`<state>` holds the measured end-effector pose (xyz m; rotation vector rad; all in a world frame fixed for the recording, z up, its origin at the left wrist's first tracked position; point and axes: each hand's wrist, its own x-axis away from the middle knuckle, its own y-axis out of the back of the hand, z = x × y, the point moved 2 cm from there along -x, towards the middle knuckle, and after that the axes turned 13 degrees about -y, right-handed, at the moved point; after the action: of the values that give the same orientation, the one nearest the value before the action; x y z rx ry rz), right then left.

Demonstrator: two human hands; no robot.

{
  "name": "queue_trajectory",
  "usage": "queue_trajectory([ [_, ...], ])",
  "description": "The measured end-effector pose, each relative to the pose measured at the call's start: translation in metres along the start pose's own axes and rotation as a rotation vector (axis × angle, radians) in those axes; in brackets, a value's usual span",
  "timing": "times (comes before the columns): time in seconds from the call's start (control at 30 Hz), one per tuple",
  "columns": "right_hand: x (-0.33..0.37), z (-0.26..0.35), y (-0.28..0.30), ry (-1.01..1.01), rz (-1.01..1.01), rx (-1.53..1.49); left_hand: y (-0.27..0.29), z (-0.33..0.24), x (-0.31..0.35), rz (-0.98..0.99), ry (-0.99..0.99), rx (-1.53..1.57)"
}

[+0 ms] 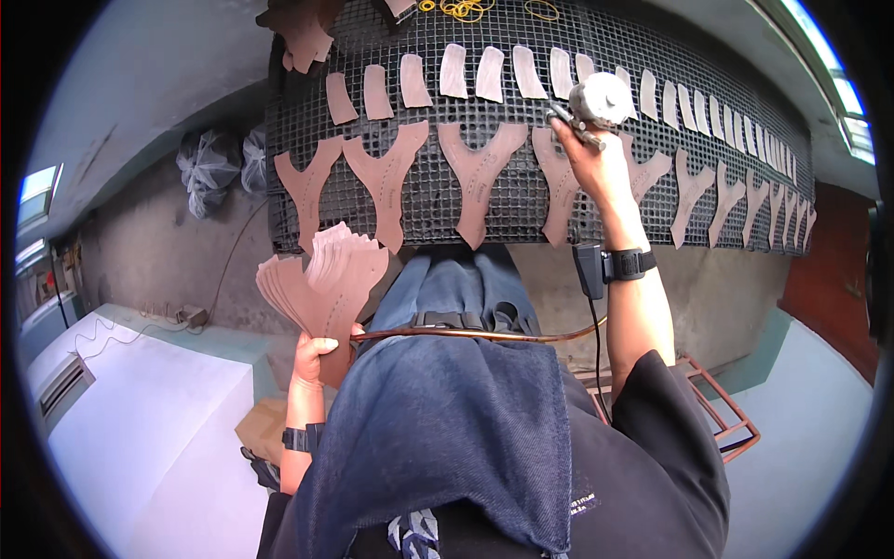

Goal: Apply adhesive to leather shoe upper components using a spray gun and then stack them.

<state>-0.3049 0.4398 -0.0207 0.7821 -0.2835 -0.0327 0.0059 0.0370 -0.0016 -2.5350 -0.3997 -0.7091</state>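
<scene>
Fanned stack of Y-shaped brown pieces point(340, 289) at left, off the worktop's near edge; left hand point(315, 356) closed round its stem, thumb on top. Right hand point(593, 160) wrapped around spray gun point(603, 99) with pale cup, over black mesh worktop point(643, 33). Single Y-shaped pieces point(477, 177) lie in near row, small curved strips point(453, 70) in far row. Yellow bands point(466, 9) at far edge, left of gun.

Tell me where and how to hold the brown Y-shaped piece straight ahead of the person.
Probably the stem end of the Y-shaped piece, from the person's side: the narrow stem points that way, ending by the near edge of the black mesh.
</scene>
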Motion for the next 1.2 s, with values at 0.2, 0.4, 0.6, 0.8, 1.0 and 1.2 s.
queue_trajectory([
  [0.2, 0.032, 0.036, -0.012, 0.102, 0.13, -0.14, 0.016, -0.008, 0.003, 0.005, 0.013, 0.02],
  [0.4, 0.108, 0.049, -0.047, -0.013, 0.224, 0.045, 0.071, -0.018, -0.005, 0.105, -0.01, 0.077],
  [0.6, 0.202, 0.025, -0.082, -0.222, 0.229, 0.08, 0.133, -0.045, -0.004, 0.2, -0.004, 0.073],
  [0.8, 0.223, 0.059, -0.098, -0.305, 0.215, 0.022, 0.158, -0.057, 0.0, 0.225, 0.075, 0.071],
  [1.0, 0.163, 0.11, -0.118, 0.125, -0.036, -0.08, 0.16, -0.065, -0.002, 0.214, 0.024, 0.035],
  [1.2, 0.115, 0.153, -0.136, 0.169, 0.025, -0.037, 0.159, -0.061, 0.003, 0.086, -0.09, 0.116],
])
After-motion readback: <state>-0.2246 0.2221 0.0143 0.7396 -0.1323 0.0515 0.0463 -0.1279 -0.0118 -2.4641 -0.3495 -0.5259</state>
